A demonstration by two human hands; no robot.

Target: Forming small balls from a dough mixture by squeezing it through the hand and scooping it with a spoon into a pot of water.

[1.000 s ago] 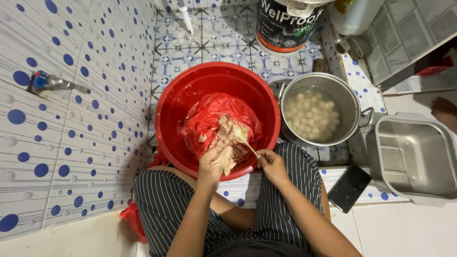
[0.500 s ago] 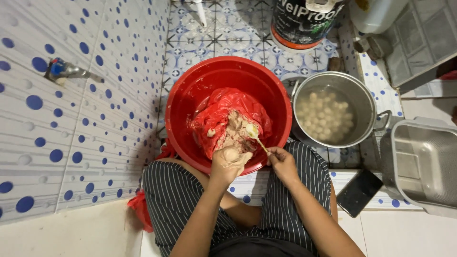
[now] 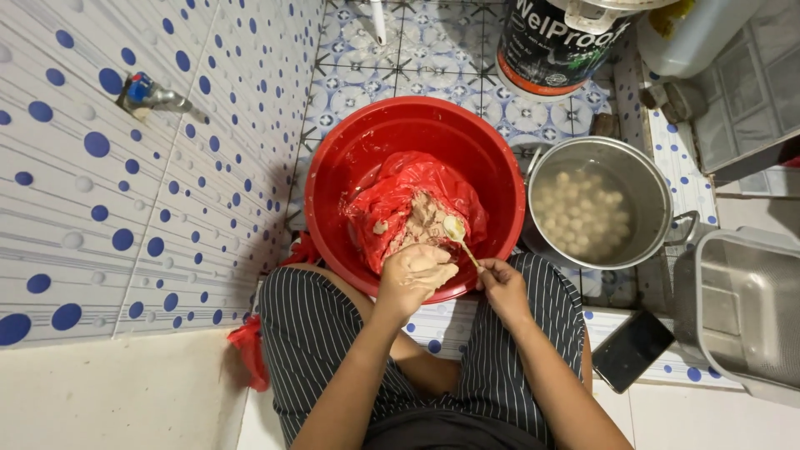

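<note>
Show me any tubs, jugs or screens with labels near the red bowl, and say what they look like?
Paint tub: top middle, above the steel pot; round, black label, white lettering, orange band.
Jug: top right, beside the tub; whitish plastic, yellow patch.
Phone: floor, lower right, by the right knee; flat black rectangle, screen dark.

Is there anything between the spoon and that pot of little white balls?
Only the rim of the red basin. The spoon, held in the right hand, is over the paste inside it; the pot stands just beside.
</note>
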